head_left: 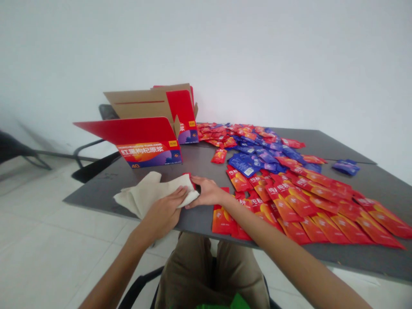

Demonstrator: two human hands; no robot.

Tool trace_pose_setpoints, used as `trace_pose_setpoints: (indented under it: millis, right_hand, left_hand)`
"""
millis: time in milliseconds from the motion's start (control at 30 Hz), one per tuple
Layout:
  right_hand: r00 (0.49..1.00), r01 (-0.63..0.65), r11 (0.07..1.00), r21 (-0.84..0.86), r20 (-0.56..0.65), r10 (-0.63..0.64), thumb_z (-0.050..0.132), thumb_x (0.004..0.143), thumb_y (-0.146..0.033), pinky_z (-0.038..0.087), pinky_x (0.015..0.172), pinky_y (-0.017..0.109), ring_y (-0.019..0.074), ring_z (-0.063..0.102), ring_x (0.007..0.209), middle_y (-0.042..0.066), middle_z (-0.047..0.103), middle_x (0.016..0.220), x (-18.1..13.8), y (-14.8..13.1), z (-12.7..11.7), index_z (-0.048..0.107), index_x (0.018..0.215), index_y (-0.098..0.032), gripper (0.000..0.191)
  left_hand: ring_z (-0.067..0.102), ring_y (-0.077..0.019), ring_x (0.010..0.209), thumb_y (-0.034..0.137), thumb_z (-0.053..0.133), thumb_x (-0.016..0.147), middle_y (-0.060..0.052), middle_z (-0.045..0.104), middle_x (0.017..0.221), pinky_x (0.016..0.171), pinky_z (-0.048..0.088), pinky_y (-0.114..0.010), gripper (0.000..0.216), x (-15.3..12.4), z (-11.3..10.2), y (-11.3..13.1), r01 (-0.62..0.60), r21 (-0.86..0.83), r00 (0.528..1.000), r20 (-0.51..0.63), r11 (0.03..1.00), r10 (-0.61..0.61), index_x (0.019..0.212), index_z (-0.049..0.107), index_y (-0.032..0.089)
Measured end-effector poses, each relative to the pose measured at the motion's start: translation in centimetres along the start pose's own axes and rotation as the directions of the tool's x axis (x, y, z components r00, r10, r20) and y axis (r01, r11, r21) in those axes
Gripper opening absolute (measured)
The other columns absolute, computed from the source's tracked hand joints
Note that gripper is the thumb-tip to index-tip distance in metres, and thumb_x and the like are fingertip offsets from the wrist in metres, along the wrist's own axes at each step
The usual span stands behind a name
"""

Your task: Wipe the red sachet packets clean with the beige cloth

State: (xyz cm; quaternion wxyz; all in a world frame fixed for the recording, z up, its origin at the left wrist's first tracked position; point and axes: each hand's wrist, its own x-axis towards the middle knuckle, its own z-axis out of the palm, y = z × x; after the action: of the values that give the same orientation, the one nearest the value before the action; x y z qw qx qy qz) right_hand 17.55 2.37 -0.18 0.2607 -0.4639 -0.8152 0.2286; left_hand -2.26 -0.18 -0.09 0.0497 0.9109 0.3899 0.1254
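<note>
My left hand (168,209) lies over a cream-coloured, soft fabric cloth (146,192), its fingers bent down onto the folds and holding them bunched. My right hand (207,192) curls in from the other side, fingers and thumb narrowed around the cloth's right end, where the edge of a small, glossy red packet (192,182) shows between the folds and my fingers. Most of that packet is covered, so I cannot tell how full it is. Both things are near the front edge of the dark grey, smooth table (99,193), left of the pouches.

I judge the cloth light and limp, easy to gather but apt to slip out of its folds; a spread palm suits it. The packet looks like thin, slick film, bendable and light, best pinched at its flat edge rather than squeezed in the middle.

Beyond the cloth stands a red, orange and purple printed cardboard carton (151,154) with its red flap raised. Behind it is a second red carton with bare brown cardboard inside (186,122), also open. From this angle I cannot see what either holds. To my right, flat red-and-orange pouches (289,201) overlap in rows, with blue-purple sachets (246,164) heaped behind them.
</note>
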Motion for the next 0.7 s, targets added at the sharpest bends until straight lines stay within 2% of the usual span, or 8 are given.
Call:
trace_pose_setpoints:
  millis: [100,267,333,433,500,700]
  right_hand:
    - [1.000,-0.001,1.000,-0.013,0.010,0.001,0.080,0.046,-0.058,0.033,0.111,0.040,0.0299,0.045,0.131,0.016,0.049,0.141,0.1,0.1,0.0,0.049,0.134,-0.014,0.104]
    - [1.000,0.002,0.997,0.077,0.028,-0.005,0.077,0.056,-0.057,0.035,0.109,0.039,0.0254,0.050,0.128,0.002,0.056,0.136,-0.2,-0.4,-0.5,0.053,0.130,-0.028,0.083]
    - [1.000,-0.003,0.997,0.082,0.025,0.001,0.077,0.054,-0.058,0.036,0.108,0.039,0.0260,0.050,0.128,0.004,0.055,0.137,-0.2,-0.4,-0.5,0.053,0.131,-0.028,0.086]
    - [1.000,-0.022,0.999,0.040,0.021,0.021,0.080,0.047,-0.059,0.035,0.109,0.042,0.0300,0.047,0.130,0.011,0.051,0.140,0.0,-0.2,-0.2,0.052,0.132,-0.020,0.098]
    - [1.000,-0.022,0.999,0.032,0.018,0.021,0.082,0.044,-0.056,0.033,0.110,0.042,0.0304,0.045,0.131,0.012,0.050,0.140,0.1,-0.2,-0.2,0.052,0.133,-0.018,0.101]
    - [1.000,-0.003,0.996,0.094,0.013,0.001,0.079,0.054,-0.055,0.037,0.107,0.040,0.0266,0.052,0.126,0.003,0.055,0.136,-0.2,-0.4,-0.5,0.054,0.130,-0.029,0.085]
  left_hand:
    - [0.035,-0.0161,0.137,0.009,0.035,0.082,-0.007,0.043,0.145,0.114,0.029,-0.034,0.057,-0.2,0.1,-0.1,0.015,0.000,1.000,-0.009,1.000,-0.015,0.138,0.044,0.011]
    - [0.041,-0.0201,0.133,0.008,0.035,0.080,-0.009,0.049,0.140,0.112,0.033,-0.038,0.055,3.1,-0.3,-0.9,0.092,0.036,0.996,0.001,0.995,-0.092,0.132,0.052,0.011]
    - [0.040,-0.0191,0.134,0.006,0.034,0.079,-0.009,0.048,0.141,0.113,0.032,-0.037,0.057,2.6,-0.2,-0.7,0.061,0.035,0.998,0.007,0.998,-0.061,0.133,0.051,0.011]
    - [0.035,-0.0160,0.137,0.006,0.034,0.079,-0.007,0.044,0.145,0.114,0.029,-0.034,0.060,0.2,0.1,-0.1,-0.004,0.008,1.000,-0.011,1.000,0.004,0.137,0.046,0.011]
    - [0.034,-0.0155,0.138,0.008,0.034,0.080,-0.006,0.042,0.146,0.115,0.028,-0.033,0.060,-0.5,0.3,0.0,-0.008,-0.009,1.000,-0.023,1.000,0.008,0.139,0.043,0.011]
    - [0.040,-0.0200,0.134,0.008,0.035,0.077,-0.010,0.048,0.141,0.113,0.031,-0.037,0.057,3.1,-0.3,-1.0,0.074,-0.019,0.997,0.000,0.997,-0.074,0.132,0.053,0.011]
